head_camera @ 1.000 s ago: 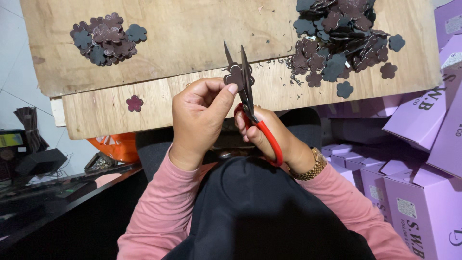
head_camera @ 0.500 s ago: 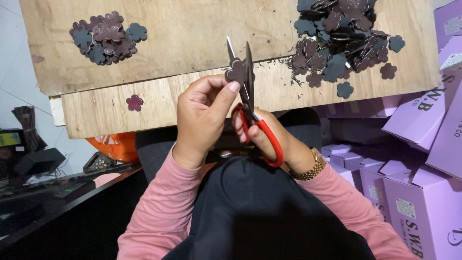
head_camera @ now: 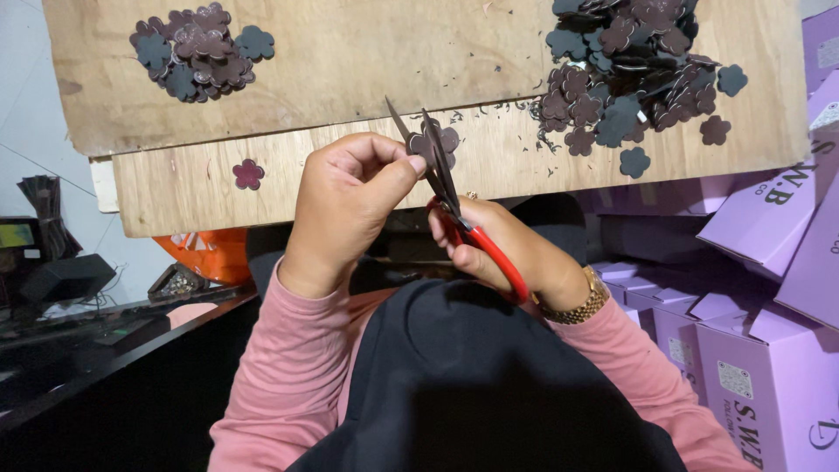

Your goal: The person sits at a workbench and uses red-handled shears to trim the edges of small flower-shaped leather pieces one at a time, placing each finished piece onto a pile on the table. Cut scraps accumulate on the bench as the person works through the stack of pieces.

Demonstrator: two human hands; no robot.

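Observation:
My left hand (head_camera: 345, 205) pinches a small dark flower-shaped piece (head_camera: 435, 142) between thumb and fingers, held up over the edge of the wooden board (head_camera: 367, 65). My right hand (head_camera: 507, 253) grips red-handled scissors (head_camera: 454, 205), with the blades a little apart at the flower piece. A gold bracelet sits on the right wrist. Both arms wear pink sleeves.
A small pile of dark flower pieces (head_camera: 197, 52) lies at the board's far left. A larger heap (head_camera: 629, 65) lies at the far right, and a single flower (head_camera: 248, 174) lies on the lower plank. Purple boxes (head_camera: 752, 350) are stacked on the right. Dark equipment (head_camera: 61, 280) stands at the left.
The scissors and the flower piece have shifted slightly, with the blades now spread a little apart around the piece. Both hands stay in about the same spot.

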